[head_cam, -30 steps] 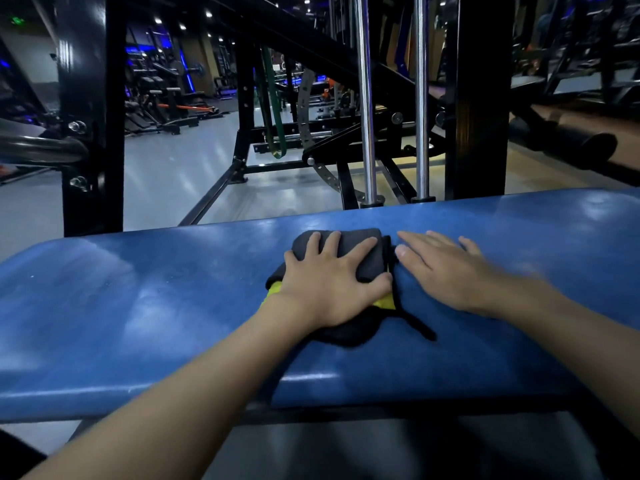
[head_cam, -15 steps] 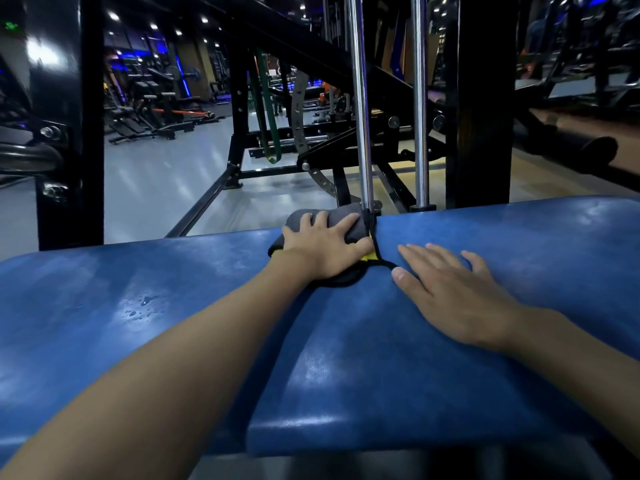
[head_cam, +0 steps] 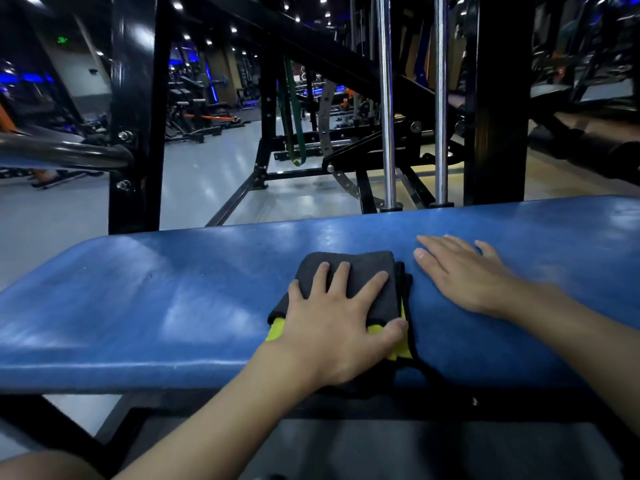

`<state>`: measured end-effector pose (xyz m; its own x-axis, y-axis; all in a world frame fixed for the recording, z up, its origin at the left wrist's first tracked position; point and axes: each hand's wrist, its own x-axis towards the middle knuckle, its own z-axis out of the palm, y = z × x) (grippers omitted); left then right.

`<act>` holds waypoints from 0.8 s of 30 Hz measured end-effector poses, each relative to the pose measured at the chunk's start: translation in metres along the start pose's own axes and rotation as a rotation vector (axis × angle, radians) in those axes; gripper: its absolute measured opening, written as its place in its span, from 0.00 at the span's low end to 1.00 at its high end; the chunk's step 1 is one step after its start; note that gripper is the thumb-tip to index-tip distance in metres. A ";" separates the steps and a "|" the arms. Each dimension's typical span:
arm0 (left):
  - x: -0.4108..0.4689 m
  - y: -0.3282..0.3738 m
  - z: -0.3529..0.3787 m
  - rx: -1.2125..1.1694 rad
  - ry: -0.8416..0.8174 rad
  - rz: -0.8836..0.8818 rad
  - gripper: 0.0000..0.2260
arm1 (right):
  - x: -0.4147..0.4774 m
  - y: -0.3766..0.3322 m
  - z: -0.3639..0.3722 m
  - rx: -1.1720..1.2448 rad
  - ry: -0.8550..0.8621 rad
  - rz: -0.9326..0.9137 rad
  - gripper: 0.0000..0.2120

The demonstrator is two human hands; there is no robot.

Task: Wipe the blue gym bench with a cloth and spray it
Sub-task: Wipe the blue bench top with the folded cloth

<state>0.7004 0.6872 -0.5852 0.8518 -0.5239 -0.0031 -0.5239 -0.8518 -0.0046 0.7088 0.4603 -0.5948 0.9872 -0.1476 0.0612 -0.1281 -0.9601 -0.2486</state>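
Note:
The blue gym bench (head_cam: 173, 306) runs across the view, its padded top shiny with damp streaks. A folded dark grey cloth (head_cam: 360, 271) with a yellow underside lies on it near the front edge. My left hand (head_cam: 336, 327) presses flat on the cloth, fingers spread and straight. My right hand (head_cam: 464, 275) rests flat on the bare bench top just right of the cloth, holding nothing. No spray bottle is in view.
Black steel uprights (head_cam: 135, 133) and two chrome guide rods (head_cam: 386, 116) stand directly behind the bench. A black tube (head_cam: 62, 155) sticks out at the left. More gym machines fill the grey floor (head_cam: 214, 181) beyond.
My left hand has pulled the cloth from the bench's far edge back toward the near edge. My right hand stays flat on the bench beside it.

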 end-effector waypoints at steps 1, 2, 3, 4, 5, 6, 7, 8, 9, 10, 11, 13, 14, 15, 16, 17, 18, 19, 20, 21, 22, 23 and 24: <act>-0.003 0.001 -0.002 0.002 0.007 -0.007 0.36 | 0.000 -0.001 -0.001 -0.012 0.000 -0.003 0.30; -0.003 0.002 -0.003 -0.001 0.019 -0.013 0.38 | 0.000 -0.002 -0.002 -0.030 0.004 -0.008 0.30; -0.001 0.004 -0.004 -0.014 0.026 -0.015 0.40 | 0.000 -0.002 -0.002 -0.045 0.010 -0.015 0.29; 0.002 0.005 -0.003 -0.032 0.024 -0.017 0.41 | 0.001 -0.003 -0.003 -0.054 0.016 -0.023 0.28; 0.005 0.005 -0.001 -0.046 0.020 -0.019 0.42 | 0.002 -0.004 -0.005 -0.053 0.021 -0.030 0.28; 0.010 0.005 0.001 -0.056 0.023 -0.023 0.42 | 0.003 -0.006 -0.005 -0.042 0.025 -0.035 0.28; 0.016 0.003 0.002 -0.062 0.030 -0.025 0.43 | 0.005 -0.008 -0.006 -0.026 0.030 -0.038 0.29; 0.023 0.000 0.003 -0.067 0.038 -0.024 0.42 | 0.007 -0.010 -0.007 -0.008 0.036 -0.038 0.30; 0.032 -0.003 0.003 -0.072 0.046 -0.025 0.42 | 0.009 -0.011 -0.006 0.006 0.040 -0.038 0.31; 0.042 -0.006 0.002 -0.074 0.052 -0.029 0.41 | 0.011 -0.013 -0.006 0.014 0.036 -0.033 0.31; 0.053 -0.010 0.002 -0.074 0.052 -0.032 0.39 | 0.013 -0.015 -0.004 0.016 0.020 -0.023 0.30; 0.078 -0.018 0.001 -0.066 0.043 -0.033 0.35 | 0.015 -0.017 0.000 -0.011 -0.046 -0.002 0.29; 0.092 -0.022 0.001 -0.065 0.037 -0.035 0.34 | 0.016 -0.018 0.003 -0.042 -0.081 0.003 0.28; 0.106 -0.027 0.000 -0.066 0.031 -0.039 0.33 | 0.017 -0.018 0.005 -0.071 -0.102 0.003 0.28; 0.120 -0.031 0.000 -0.071 0.026 -0.047 0.33 | 0.018 -0.017 0.007 -0.091 -0.109 0.000 0.28; 0.133 -0.035 -0.002 -0.077 0.022 -0.056 0.33 | 0.019 -0.017 0.009 -0.101 -0.108 -0.002 0.28; 0.147 -0.039 -0.003 -0.079 0.018 -0.067 0.33 | 0.020 -0.016 0.009 -0.106 -0.106 -0.003 0.28; 0.161 -0.041 -0.004 -0.075 0.011 -0.081 0.33 | 0.020 -0.016 0.010 -0.108 -0.102 -0.005 0.29; 0.173 -0.044 -0.006 -0.067 0.003 -0.097 0.33 | 0.020 -0.016 0.010 -0.111 -0.096 -0.009 0.31; 0.185 -0.045 -0.007 -0.060 -0.007 -0.115 0.33 | 0.020 -0.016 0.010 -0.110 -0.088 -0.014 0.33; 0.195 -0.047 -0.008 -0.059 -0.015 -0.131 0.33 | 0.019 -0.016 0.010 -0.106 -0.083 -0.019 0.36; 0.202 -0.048 -0.009 -0.063 -0.020 -0.142 0.34 | 0.018 -0.016 0.010 -0.100 -0.081 -0.022 0.37; 0.207 -0.048 -0.009 -0.068 -0.021 -0.148 0.34 | 0.018 -0.016 0.010 -0.094 -0.081 -0.024 0.38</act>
<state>0.9025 0.6198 -0.5766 0.9192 -0.3929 -0.0283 -0.3907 -0.9185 0.0615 0.7297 0.4754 -0.5995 0.9940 -0.1085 -0.0136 -0.1093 -0.9817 -0.1562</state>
